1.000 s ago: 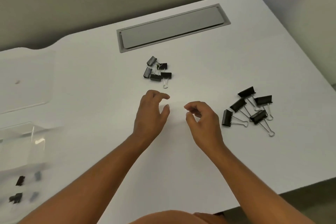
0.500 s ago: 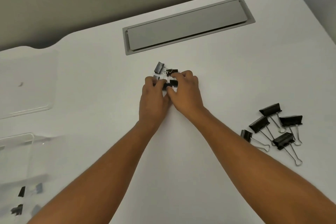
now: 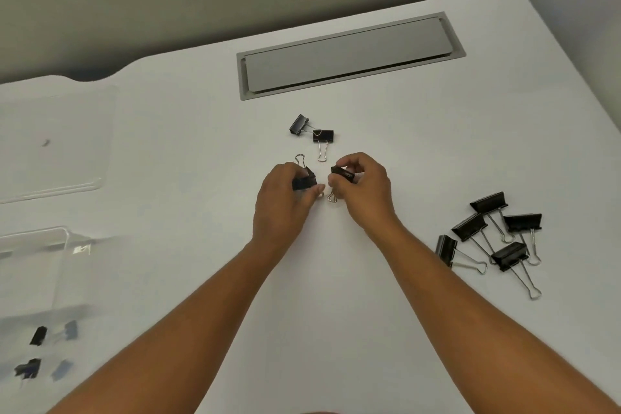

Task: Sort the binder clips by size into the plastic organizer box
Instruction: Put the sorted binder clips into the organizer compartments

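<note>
both hands pinched medium binder clips: left hand (image 3: 285, 198), right hand (image 3: 364, 190); best carried together, gripped firmly, to the organizer box (image 3: 37, 279).

Large clips (image 3: 490, 239) right, organizer box (image 3: 37, 296) left of hands

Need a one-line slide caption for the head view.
Left hand and right hand each grip medium binder clips; large clips lie right, clear organizer box left.

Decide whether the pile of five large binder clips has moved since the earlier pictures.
No. The large binder clips keep the same arrangement and the same place, nearer than the right end of the grey hatch; only the camera has shifted.
</note>
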Available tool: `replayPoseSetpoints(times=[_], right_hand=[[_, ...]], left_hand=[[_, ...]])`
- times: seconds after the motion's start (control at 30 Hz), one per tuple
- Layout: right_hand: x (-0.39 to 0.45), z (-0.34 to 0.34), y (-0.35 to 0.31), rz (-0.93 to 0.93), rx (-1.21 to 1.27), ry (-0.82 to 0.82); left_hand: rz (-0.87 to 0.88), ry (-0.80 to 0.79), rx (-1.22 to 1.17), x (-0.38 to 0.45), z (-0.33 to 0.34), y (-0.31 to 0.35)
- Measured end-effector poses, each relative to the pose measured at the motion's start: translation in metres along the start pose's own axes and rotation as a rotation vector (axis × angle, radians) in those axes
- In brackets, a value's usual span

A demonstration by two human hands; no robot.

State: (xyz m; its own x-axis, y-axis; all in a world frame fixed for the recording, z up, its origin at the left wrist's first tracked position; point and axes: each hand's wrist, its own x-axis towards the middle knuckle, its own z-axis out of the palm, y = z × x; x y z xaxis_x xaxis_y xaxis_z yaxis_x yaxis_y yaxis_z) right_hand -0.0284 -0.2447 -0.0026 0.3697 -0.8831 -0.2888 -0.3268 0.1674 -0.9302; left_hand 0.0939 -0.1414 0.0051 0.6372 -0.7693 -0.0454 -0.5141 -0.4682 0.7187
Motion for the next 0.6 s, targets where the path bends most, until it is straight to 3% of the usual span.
replayPoseSetpoints(times=[0.1,0.23,0.47,0.6], right_hand=[[-0.026,-0.005,0.002,0.103,0.107,0.017],[-0.05,0.004,0.003,0.065,0.0,0.016],[-0.038,0.035,-0.005,-0.11,-0.479,-0.076],[-0.026,0.045,-0.007,-0.115,-0.655,-0.05]], left_hand=[[-0.073,0.045,-0.105,-0.028,-0.011,0.002],[-0.249,0.097,-0.322,-0.069,-0.035,0.002],[-0.375,0.105,-0.445,-0.112,-0.079,-0.01],[-0.391,0.09,-0.554,-0.124,-0.104,-0.023]])
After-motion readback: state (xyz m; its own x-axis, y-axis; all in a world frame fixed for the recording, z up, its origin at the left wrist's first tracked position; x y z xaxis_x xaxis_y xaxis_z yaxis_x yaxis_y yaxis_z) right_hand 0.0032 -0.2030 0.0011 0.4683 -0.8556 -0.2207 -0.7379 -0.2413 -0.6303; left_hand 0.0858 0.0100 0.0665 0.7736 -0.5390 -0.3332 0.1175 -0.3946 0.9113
